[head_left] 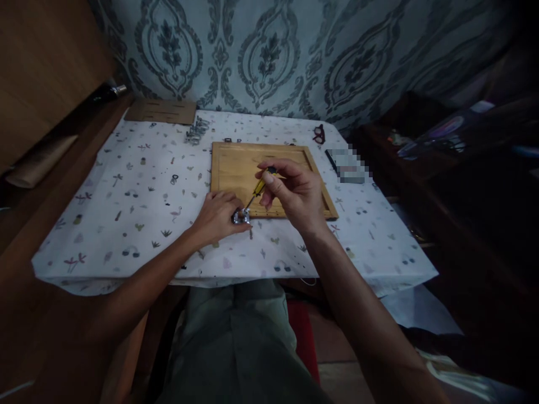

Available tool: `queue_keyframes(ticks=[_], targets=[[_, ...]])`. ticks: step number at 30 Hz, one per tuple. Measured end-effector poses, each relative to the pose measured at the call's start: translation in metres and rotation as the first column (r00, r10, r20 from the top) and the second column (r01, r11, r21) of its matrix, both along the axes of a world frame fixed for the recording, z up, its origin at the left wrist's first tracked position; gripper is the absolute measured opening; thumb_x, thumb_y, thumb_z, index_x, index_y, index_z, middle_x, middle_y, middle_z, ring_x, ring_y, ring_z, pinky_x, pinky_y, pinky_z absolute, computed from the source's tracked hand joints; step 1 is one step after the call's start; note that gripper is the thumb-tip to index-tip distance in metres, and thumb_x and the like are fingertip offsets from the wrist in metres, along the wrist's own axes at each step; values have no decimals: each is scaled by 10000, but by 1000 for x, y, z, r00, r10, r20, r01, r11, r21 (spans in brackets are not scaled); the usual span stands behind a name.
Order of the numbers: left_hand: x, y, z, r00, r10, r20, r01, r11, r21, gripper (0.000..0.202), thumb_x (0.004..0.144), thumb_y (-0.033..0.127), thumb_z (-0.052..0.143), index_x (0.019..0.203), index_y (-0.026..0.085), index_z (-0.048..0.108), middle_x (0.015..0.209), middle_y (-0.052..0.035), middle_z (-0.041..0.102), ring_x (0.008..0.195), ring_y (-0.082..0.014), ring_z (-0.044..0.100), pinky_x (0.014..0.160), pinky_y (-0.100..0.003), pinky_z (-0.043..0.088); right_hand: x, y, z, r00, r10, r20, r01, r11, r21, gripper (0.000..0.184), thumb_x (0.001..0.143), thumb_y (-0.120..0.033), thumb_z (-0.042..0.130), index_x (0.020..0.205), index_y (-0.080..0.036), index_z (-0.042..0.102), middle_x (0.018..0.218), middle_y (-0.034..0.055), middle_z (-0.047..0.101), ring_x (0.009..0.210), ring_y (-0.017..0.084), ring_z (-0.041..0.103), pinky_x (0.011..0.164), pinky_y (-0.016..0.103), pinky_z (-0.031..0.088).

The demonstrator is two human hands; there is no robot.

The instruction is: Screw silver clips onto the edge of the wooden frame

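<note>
A wooden board with a raised rim lies on a table covered by a white patterned cloth. My left hand is closed on a small shiny metal fitting at the board's near edge. My right hand grips a small screwdriver with a yellow and black handle. Its tip points down at the metal fitting.
A pile of shiny metal hardware sits at the back of the table, beside a brown cardboard sheet. Red glasses and a dark flat object lie right of the board. A patterned wall stands behind; dark furniture is on the right.
</note>
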State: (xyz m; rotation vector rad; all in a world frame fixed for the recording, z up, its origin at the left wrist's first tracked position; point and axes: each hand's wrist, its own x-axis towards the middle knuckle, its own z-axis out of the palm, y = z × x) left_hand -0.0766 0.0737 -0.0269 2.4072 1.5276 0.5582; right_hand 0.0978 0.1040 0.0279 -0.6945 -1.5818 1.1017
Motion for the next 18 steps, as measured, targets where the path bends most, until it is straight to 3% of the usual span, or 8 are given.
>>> queue_keyframes(ticks=[5, 14, 18], targets=[[1, 0, 1, 1000, -3, -6, 3, 1000, -13, 381, 768, 492, 745, 949, 177, 631, 1003, -57, 633, 1037, -273, 567, 934, -418, 362, -1, -2, 3, 1000, 11, -6, -11, 1000, 8, 326, 781, -455, 770, 915, -181, 656, 677, -47, 619, 415, 58, 575, 396, 174, 482], [1, 1, 4, 1000, 2, -17, -3, 999, -52, 399, 767, 518, 738, 980, 196, 637, 983, -47, 636, 1018, -267, 563, 894, -409, 363, 0, 1, -1, 997, -79, -8, 79, 997, 9, 297, 764, -420, 786, 808, -222, 570, 784, -59, 628, 396, 25, 534, 344, 161, 413], [2, 3, 5, 1000, 11, -25, -13, 998, -65, 408, 753, 533, 743, 969, 202, 638, 974, -41, 642, 1009, -270, 567, 892, -413, 366, 8, 0, -1, 999, -15, 33, 15, 1000, -17, 244, 826, -433, 722, 966, -249, 644, 844, -40, 669, 448, 48, 575, 416, 202, 489]])
